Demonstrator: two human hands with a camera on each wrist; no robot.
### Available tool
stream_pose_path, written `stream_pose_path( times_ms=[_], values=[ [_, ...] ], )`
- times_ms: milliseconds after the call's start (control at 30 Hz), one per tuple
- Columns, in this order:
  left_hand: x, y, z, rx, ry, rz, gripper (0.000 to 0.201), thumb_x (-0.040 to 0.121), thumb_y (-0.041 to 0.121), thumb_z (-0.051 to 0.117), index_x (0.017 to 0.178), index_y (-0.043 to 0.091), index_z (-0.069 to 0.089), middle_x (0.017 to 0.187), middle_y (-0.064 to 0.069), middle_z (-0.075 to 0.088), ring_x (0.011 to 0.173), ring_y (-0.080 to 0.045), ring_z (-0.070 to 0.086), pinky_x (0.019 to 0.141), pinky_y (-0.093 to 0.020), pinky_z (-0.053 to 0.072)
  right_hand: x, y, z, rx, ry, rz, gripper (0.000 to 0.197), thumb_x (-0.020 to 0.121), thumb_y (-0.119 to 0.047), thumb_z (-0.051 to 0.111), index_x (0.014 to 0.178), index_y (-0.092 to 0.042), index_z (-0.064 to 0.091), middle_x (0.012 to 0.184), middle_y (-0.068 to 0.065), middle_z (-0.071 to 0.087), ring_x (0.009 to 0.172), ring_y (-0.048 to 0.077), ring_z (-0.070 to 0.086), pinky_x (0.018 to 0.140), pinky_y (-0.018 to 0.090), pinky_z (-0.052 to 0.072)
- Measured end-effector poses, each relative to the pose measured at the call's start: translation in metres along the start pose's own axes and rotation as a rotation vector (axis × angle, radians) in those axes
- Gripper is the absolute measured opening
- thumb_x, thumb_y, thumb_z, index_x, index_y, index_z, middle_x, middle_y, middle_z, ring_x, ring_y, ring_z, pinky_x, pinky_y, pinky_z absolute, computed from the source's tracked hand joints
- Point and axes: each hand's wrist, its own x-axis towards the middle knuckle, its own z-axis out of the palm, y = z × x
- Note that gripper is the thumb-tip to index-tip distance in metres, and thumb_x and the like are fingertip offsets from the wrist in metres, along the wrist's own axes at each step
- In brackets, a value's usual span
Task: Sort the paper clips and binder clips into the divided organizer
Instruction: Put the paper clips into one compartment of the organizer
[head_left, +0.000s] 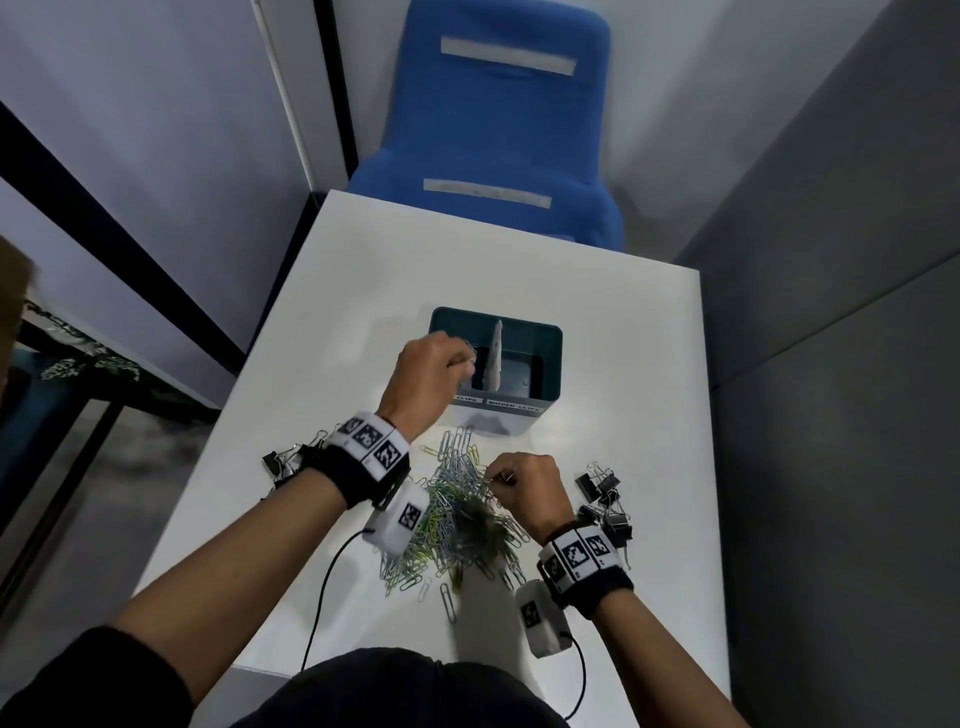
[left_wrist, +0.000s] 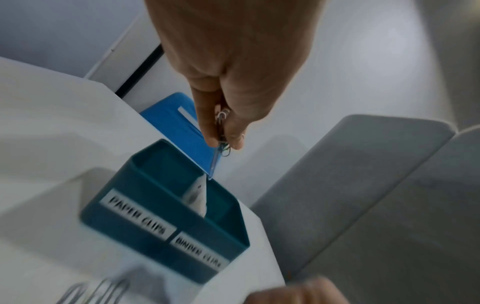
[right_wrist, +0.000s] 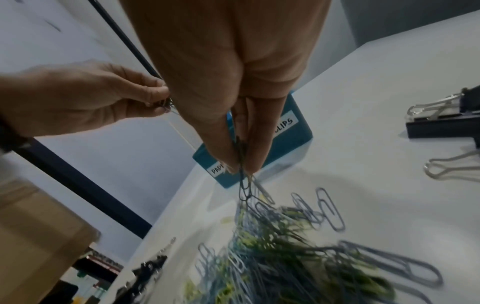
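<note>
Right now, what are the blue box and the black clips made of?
The organizer looks like matte teal plastic: smooth walls, rounded corners, no shine. The binder clips look like black painted metal with shiny silver wire handles, which glint in the right wrist view. I cannot tell for sure.

In the head view the left hand (head_left: 428, 371) covered the organizer's (head_left: 540, 338) left compartment and most of its label. Motion smeared the paper clip pile (right_wrist: 285, 257) in the right wrist view, and the frame edge cut off a binder clip (right_wrist: 446, 121).
</note>
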Motion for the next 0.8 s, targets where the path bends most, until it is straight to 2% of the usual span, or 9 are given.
stream_pose_path(
  times_ms=[100,200,333,400,467,567,633,733,800],
  values=[
    [0.028,0.002,0.0,-0.004,0.005,0.0,0.01,0.084,0.013,0.071,0.094,0.013,0.074,0.09,-0.002,0.069,0.082,-0.014,0.065,0.08,-0.032,0.054,0.003,-0.014,-0.019,0.042,0.027,-0.025,0.016,0.074,-0.004,0.074,0.083,-0.016,0.077,0.08,0.001,0.074,0.069,0.011,0.066,0.073,0.027,0.057],
    [0.035,-0.007,0.0,-0.005,-0.07,-0.023,0.023,0.082,0.015,0.073,0.105,0.013,0.072,0.1,-0.004,0.071,0.091,-0.015,0.066,0.088,-0.034,0.053,0.015,-0.034,-0.042,0.061,0.052,-0.074,0.015,0.076,-0.003,0.074,0.083,-0.016,0.076,0.081,-0.002,0.073,0.067,0.009,0.065,0.072,0.027,0.058],
    [0.011,-0.036,0.005,0.067,-0.091,-0.057,0.02,0.088,0.016,0.066,0.107,0.015,0.071,0.105,-0.003,0.071,0.093,-0.017,0.066,0.087,-0.034,0.053,0.04,-0.07,-0.08,0.086,0.126,-0.174,0.013,0.075,-0.002,0.074,0.08,-0.015,0.076,0.077,-0.007,0.072,0.066,0.006,0.065,0.071,0.024,0.056],
    [-0.011,-0.057,0.011,0.132,-0.118,-0.099,0.015,0.089,0.015,0.063,0.101,0.019,0.071,0.102,0.0,0.072,0.087,-0.017,0.065,0.082,-0.036,0.055,0.056,-0.087,-0.096,0.119,0.153,-0.207,0.013,0.076,-0.003,0.073,0.079,-0.015,0.076,0.078,-0.006,0.072,0.068,0.009,0.067,0.071,0.027,0.058],
    [-0.033,-0.078,0.018,0.2,-0.164,-0.161,0.018,0.09,0.013,0.061,0.105,0.019,0.07,0.109,-0.002,0.07,0.091,-0.019,0.066,0.083,-0.037,0.055,0.075,-0.099,-0.104,0.152,0.186,-0.226,0.013,0.077,-0.003,0.073,0.079,-0.016,0.075,0.075,-0.007,0.071,0.065,0.01,0.066,0.069,0.032,0.059],
    [-0.062,-0.1,0.029,0.363,-0.305,-0.288,0.035,0.091,0.023,0.059,0.125,0.017,0.057,0.122,-0.008,0.06,0.106,-0.024,0.058,0.086,-0.038,0.051,0.104,-0.106,-0.104,0.132,0.204,-0.212,0.014,0.076,-0.004,0.072,0.079,-0.018,0.074,0.071,-0.01,0.067,0.068,0.014,0.066,0.07,0.033,0.058],
    [-0.078,-0.109,0.036,0.442,-0.4,-0.357,0.053,0.091,0.034,0.058,0.138,0.016,0.04,0.128,-0.01,0.051,0.115,-0.028,0.05,0.087,-0.041,0.049,0.116,-0.102,-0.097,0.06,0.145,-0.196,0.013,0.075,-0.01,0.075,0.085,-0.018,0.074,0.078,-0.005,0.071,0.075,0.015,0.067,0.075,0.034,0.057],
    [-0.091,-0.118,0.048,0.398,-0.459,-0.344,0.065,0.09,0.039,0.057,0.144,0.018,0.026,0.145,-0.01,0.035,0.129,-0.029,0.037,0.094,-0.044,0.045,0.116,-0.086,-0.078,-0.023,0.057,-0.158,0.025,0.076,-0.016,0.077,0.1,-0.021,0.073,0.095,0.001,0.073,0.082,0.015,0.067,0.08,0.035,0.057],
    [-0.093,-0.12,0.055,0.371,-0.479,-0.306,0.069,0.09,0.037,0.057,0.146,0.019,0.022,0.156,-0.006,0.021,0.138,-0.027,0.026,0.102,-0.045,0.04,0.104,-0.073,-0.064,-0.044,0.054,-0.156,0.025,0.077,-0.017,0.076,0.101,-0.022,0.071,0.096,0.0,0.072,0.082,0.015,0.066,0.078,0.036,0.057]
  ],
)
